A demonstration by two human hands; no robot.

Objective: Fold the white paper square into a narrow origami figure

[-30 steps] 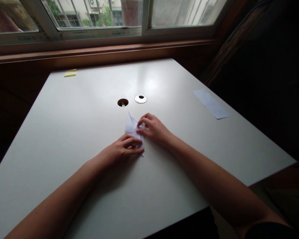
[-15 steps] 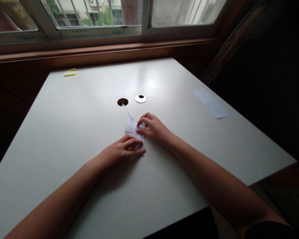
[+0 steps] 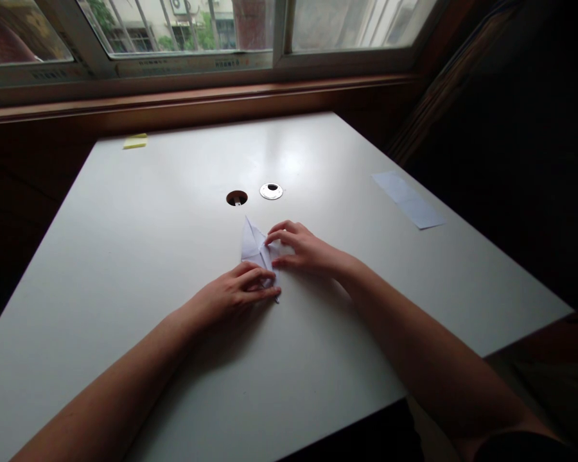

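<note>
While both hands meet at one spot, the folded sheet of white paper (image 3: 253, 244) sits between them on the table (image 3: 173, 212), partly hidden by fingers. Left hand (image 3: 243, 285): palm down, fingers curled over the near part of the sheet, thumb out towards the near tip; seems to be holding the paper down, but cannot tell if it pinches. Right hand (image 3: 298, 247): fingers bent, thumb and forefinger apart with a gap, both at the sheet's right side; cannot tell if a flap is caught between them.

Progress, judged from the creases: folding partly done. Part beyond the left hand already comes to a point, crease lines run through the middle, near end narrows to a small tip by the left thumb. Looks unfinished: layers next to the right fingers don't lie fully flat. Number of folds left, cannot tell; no final shape readable.

Others, untouched: just beyond the hands, a round cable hole (image 3: 236, 198) with a grommet cap (image 3: 266, 192) beside it. Well to the right of the right hand, a creased rectangular strip of white paper (image 3: 409, 200). Far beyond the left hand, near the back corner, yellow sticky notes (image 3: 135, 141).
</note>
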